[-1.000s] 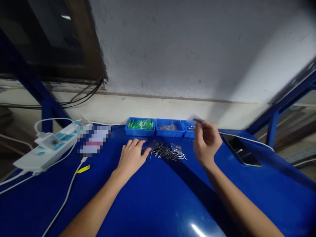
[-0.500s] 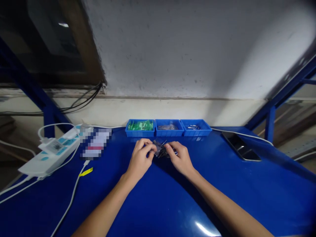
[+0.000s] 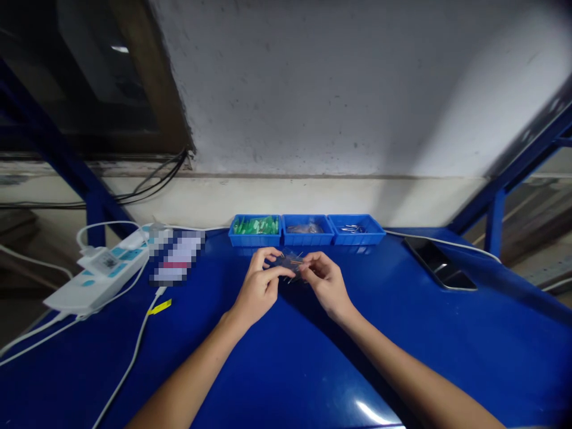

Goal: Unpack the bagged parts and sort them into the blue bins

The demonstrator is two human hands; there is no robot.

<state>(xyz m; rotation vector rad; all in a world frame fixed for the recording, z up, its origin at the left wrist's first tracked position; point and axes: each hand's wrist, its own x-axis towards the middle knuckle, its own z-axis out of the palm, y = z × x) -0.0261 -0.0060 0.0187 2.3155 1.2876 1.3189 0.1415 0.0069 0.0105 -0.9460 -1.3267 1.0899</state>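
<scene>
Between my hands is a small clear plastic bag, with several thin, dark and coppery stick-like pieces in or around it; how many are inside I cannot tell. My left hand grips the bag's left side, its thumb stretched along the near edge and the fingers behind. At the right side, my right hand pinches the bag between thumb and fingertips. A few more thin pieces show just below the bag, partly covered by it and the fingers. Both hands are over the blue table, in front of the bins.
Three blue bins line the back: one with green packets, one with clear plastic bags, one with thin metal pieces. A black phone lies right. Left are a white power strip, a blurred phone-like object and white cables.
My left thumb has stretched out to the right along the bag, which now lies flatter between both hands. My right fingertips have moved in closer to it. The view has shifted slightly.
</scene>
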